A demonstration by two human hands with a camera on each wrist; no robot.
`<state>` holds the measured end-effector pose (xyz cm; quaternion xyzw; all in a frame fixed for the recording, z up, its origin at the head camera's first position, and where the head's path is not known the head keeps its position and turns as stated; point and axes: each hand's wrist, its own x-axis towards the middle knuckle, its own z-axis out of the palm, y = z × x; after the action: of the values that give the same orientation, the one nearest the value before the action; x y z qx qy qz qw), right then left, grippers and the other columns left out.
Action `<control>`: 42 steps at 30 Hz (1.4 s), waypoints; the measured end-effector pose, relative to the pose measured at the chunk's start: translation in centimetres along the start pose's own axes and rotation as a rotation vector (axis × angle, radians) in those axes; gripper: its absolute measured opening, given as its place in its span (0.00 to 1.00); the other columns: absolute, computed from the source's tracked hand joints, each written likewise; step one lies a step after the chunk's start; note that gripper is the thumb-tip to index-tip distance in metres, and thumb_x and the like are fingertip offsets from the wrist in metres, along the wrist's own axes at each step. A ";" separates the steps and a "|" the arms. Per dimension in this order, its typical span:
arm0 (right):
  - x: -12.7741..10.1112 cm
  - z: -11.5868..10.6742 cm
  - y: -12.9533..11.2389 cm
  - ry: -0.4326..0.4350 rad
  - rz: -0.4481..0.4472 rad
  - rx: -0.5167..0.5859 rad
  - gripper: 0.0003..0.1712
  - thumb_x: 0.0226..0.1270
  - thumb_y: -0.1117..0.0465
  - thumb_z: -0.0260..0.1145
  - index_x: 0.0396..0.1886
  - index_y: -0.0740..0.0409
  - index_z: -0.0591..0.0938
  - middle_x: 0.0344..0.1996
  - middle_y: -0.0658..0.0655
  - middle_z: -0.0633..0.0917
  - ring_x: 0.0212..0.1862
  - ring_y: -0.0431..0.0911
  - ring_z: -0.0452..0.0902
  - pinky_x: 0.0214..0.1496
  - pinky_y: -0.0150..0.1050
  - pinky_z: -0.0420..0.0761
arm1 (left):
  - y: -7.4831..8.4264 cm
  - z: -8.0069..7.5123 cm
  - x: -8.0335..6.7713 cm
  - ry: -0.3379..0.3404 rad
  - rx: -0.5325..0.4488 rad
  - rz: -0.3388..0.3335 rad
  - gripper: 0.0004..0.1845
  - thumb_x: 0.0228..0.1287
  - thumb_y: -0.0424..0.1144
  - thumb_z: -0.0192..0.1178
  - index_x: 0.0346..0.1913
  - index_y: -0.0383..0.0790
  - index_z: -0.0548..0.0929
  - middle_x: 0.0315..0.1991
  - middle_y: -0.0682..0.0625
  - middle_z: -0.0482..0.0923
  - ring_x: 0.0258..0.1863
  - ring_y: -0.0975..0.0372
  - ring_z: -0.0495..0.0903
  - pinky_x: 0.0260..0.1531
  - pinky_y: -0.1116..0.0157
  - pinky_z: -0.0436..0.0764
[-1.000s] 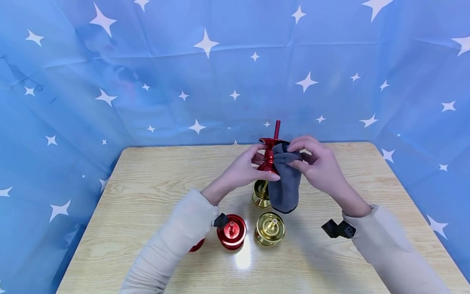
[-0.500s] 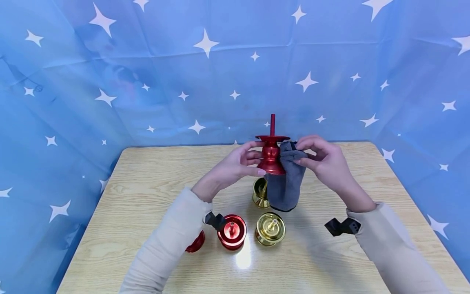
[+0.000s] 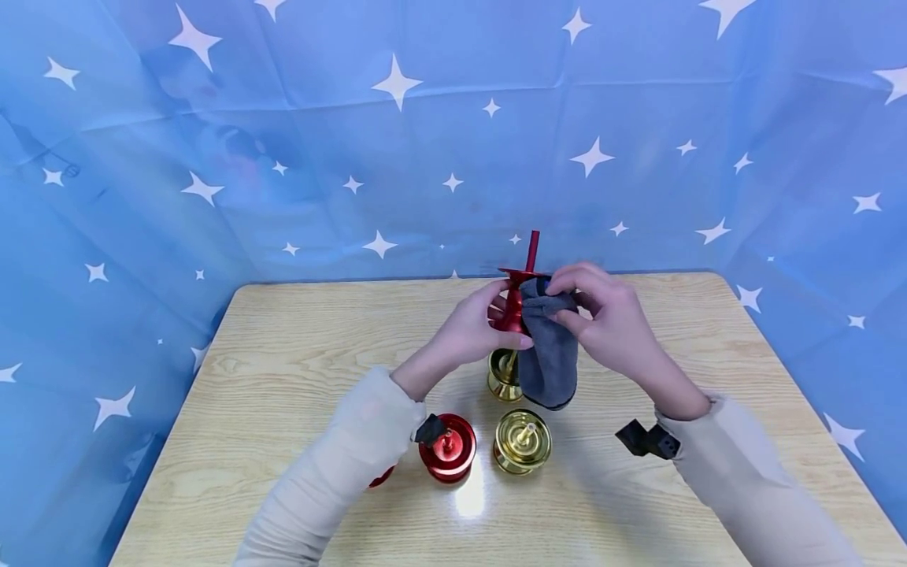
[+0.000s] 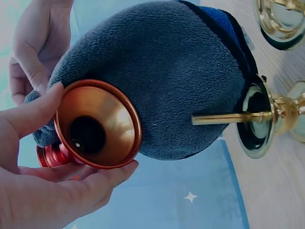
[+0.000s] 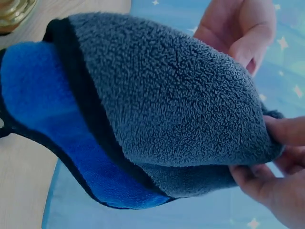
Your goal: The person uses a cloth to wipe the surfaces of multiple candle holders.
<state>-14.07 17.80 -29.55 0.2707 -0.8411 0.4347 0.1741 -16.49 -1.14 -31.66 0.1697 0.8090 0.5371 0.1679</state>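
My left hand (image 3: 471,324) grips a red metal candlestick (image 3: 512,305) by its flared base and body, raised over the far part of the table and tilted slightly. Its thin rod points up above the round dish. The hollow underside of the candlestick (image 4: 110,138) faces the left wrist camera, between thumb and fingers. Pinched by its top end in my right hand (image 3: 611,319), a grey plush cloth (image 3: 551,362) hangs against the candlestick's right side and covers part of it. A blue underside with dark edging shows on the cloth (image 5: 157,95) in the right wrist view.
Below the cloth stands a gold candlestick (image 3: 500,384), partly covered by it. Nearer me are another gold candlestick (image 3: 520,453) and a red one (image 3: 448,465). A further red piece (image 3: 383,477) is mostly hidden by my left sleeve. A blue starred curtain (image 3: 453,142) hangs behind the table.
The red candlestick stood upright half a second ago and now leans right. My right hand has brought the cloth leftward across its side, much as it was a second ago.
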 end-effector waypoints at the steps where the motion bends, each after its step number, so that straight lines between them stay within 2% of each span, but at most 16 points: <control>1: 0.0 -0.1 0.0 0.000 -0.001 -0.007 0.16 0.44 0.85 0.65 0.32 0.67 0.79 0.39 0.59 0.79 0.43 0.41 0.72 0.38 0.22 0.74 | 0.0 -0.1 0.0 -0.010 -0.025 0.003 0.41 0.49 0.36 0.70 0.67 0.40 0.61 0.47 0.47 0.74 0.46 0.58 0.74 0.42 0.65 0.76; 3: 0.0 -0.3 0.1 -0.001 0.029 0.026 0.15 0.45 0.84 0.64 0.33 0.68 0.79 0.40 0.58 0.79 0.44 0.40 0.72 0.39 0.22 0.74 | 0.0 -0.3 -0.1 -0.035 -0.125 0.004 0.39 0.51 0.34 0.68 0.67 0.40 0.60 0.48 0.45 0.73 0.47 0.57 0.74 0.44 0.64 0.76; 8: -0.2 -1.2 1.2 -0.001 0.156 0.236 0.13 0.49 0.85 0.61 0.35 0.73 0.77 0.42 0.55 0.76 0.47 0.41 0.71 0.42 0.27 0.77 | -0.4 -1.4 -0.6 -0.137 -0.422 0.009 0.34 0.58 0.27 0.59 0.66 0.42 0.59 0.52 0.39 0.71 0.50 0.54 0.74 0.49 0.62 0.74; 11: -0.4 -1.3 1.8 0.000 0.185 0.340 0.13 0.49 0.86 0.59 0.35 0.76 0.75 0.42 0.54 0.76 0.48 0.43 0.71 0.43 0.30 0.78 | -0.6 -2.0 -0.9 -0.209 -0.529 0.017 0.33 0.60 0.22 0.54 0.67 0.40 0.57 0.54 0.36 0.69 0.50 0.55 0.73 0.52 0.61 0.72; 14: -0.6 -1.2 2.2 0.006 0.173 0.381 0.13 0.48 0.87 0.58 0.35 0.77 0.75 0.42 0.54 0.76 0.48 0.44 0.71 0.43 0.31 0.78 | -0.6 -2.0 -0.9 -0.246 -0.611 0.004 0.31 0.60 0.20 0.51 0.66 0.36 0.57 0.51 0.36 0.70 0.47 0.57 0.73 0.53 0.60 0.70; 17: -0.6 -1.0 2.1 0.007 0.148 0.361 0.13 0.47 0.87 0.59 0.34 0.76 0.76 0.41 0.54 0.76 0.48 0.45 0.71 0.43 0.30 0.78 | -0.5 -1.5 -0.8 -0.200 -0.555 -0.018 0.31 0.58 0.23 0.57 0.63 0.38 0.59 0.48 0.41 0.73 0.45 0.59 0.75 0.52 0.61 0.71; 21: -0.6 -0.5 1.3 -0.002 0.110 0.279 0.13 0.46 0.87 0.61 0.33 0.74 0.77 0.40 0.57 0.76 0.46 0.43 0.71 0.43 0.28 0.77 | -0.2 -0.6 -0.4 -0.096 -0.351 -0.042 0.36 0.51 0.31 0.67 0.61 0.41 0.61 0.45 0.46 0.77 0.45 0.60 0.76 0.47 0.64 0.74; 24: -0.6 -0.1 0.6 0.005 0.045 0.186 0.15 0.44 0.87 0.62 0.32 0.71 0.78 0.39 0.59 0.77 0.44 0.41 0.72 0.41 0.26 0.77 | 0.3 -0.1 -0.3 -0.062 -0.295 -0.062 0.38 0.47 0.30 0.70 0.60 0.40 0.61 0.43 0.45 0.78 0.43 0.60 0.77 0.44 0.65 0.75; 27: -0.6 0.1 0.1 0.016 -0.025 0.105 0.17 0.42 0.88 0.63 0.32 0.69 0.79 0.38 0.60 0.78 0.43 0.39 0.73 0.41 0.24 0.76 | 0.4 -0.1 -0.4 -0.066 -0.320 -0.062 0.37 0.46 0.27 0.69 0.60 0.39 0.62 0.44 0.43 0.78 0.42 0.59 0.78 0.42 0.65 0.76; 29: -0.6 -0.1 0.1 0.021 -0.032 0.112 0.18 0.42 0.88 0.63 0.32 0.69 0.79 0.39 0.59 0.78 0.43 0.40 0.73 0.41 0.24 0.76 | 0.2 -0.3 -0.4 -0.086 -0.368 -0.054 0.36 0.47 0.26 0.68 0.60 0.38 0.63 0.46 0.43 0.76 0.44 0.58 0.77 0.43 0.64 0.76; 34: -0.7 -0.8 0.8 0.029 0.062 0.309 0.16 0.43 0.90 0.58 0.33 0.75 0.77 0.40 0.56 0.77 0.46 0.44 0.72 0.43 0.28 0.77 | -0.5 -0.8 -0.4 -0.125 -0.508 -0.016 0.28 0.54 0.22 0.60 0.59 0.35 0.67 0.42 0.42 0.74 0.42 0.58 0.76 0.44 0.63 0.77; 38: -0.8 -0.9 1.2 -0.001 0.049 0.287 0.15 0.45 0.89 0.60 0.34 0.75 0.78 0.40 0.58 0.77 0.46 0.43 0.73 0.42 0.28 0.77 | -0.4 -0.4 -0.6 -0.141 -0.431 0.014 0.26 0.55 0.27 0.63 0.58 0.36 0.70 0.42 0.45 0.74 0.41 0.59 0.76 0.43 0.65 0.77; 40: -0.8 -0.9 1.2 -0.009 0.035 0.237 0.15 0.46 0.87 0.61 0.34 0.72 0.79 0.40 0.58 0.77 0.45 0.41 0.73 0.40 0.27 0.77 | -0.4 -0.2 -0.5 -0.118 -0.389 0.016 0.25 0.54 0.31 0.64 0.56 0.36 0.71 0.44 0.46 0.73 0.42 0.59 0.76 0.43 0.66 0.77; 42: -0.8 -0.9 1.1 -0.003 0.031 0.227 0.15 0.46 0.87 0.61 0.34 0.71 0.79 0.40 0.58 0.77 0.45 0.41 0.74 0.40 0.27 0.77 | -0.4 0.0 -0.5 -0.079 -0.393 0.001 0.24 0.54 0.32 0.65 0.55 0.36 0.71 0.45 0.45 0.73 0.43 0.59 0.76 0.43 0.66 0.76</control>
<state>-14.09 19.30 -30.16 0.2764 -0.7906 0.5296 0.1344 -16.11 -1.56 -32.01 0.1547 0.6812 0.6778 0.2293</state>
